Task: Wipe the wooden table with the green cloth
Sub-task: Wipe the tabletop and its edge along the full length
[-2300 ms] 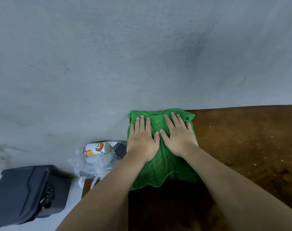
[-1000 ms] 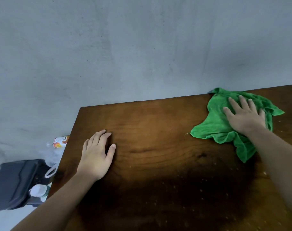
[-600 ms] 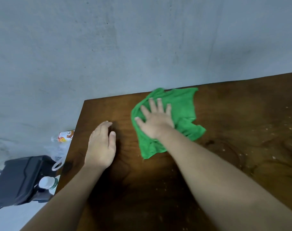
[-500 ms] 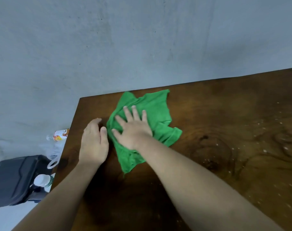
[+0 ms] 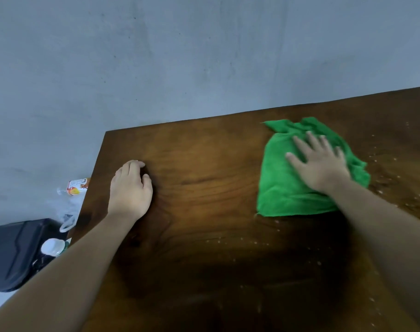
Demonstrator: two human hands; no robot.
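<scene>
Grey wall (image 5: 156, 56) backs the wooden table (image 5: 204, 188), which carries pale specks at right. Right hand (image 5: 320, 164) lies open, fingers spread, flat on the green cloth (image 5: 281, 188). Left hand (image 5: 131, 188) rests open, palm down, near the left edge.

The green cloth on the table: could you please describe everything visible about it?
The green cloth is bright, fuzzy, towel-like fabric, crumpled with folds bunched at its far edge. It lies on the wooden table toward its right side, pressed down by the right hand, whose spread fingers cover its middle. The left hand rests apart from it.
</scene>
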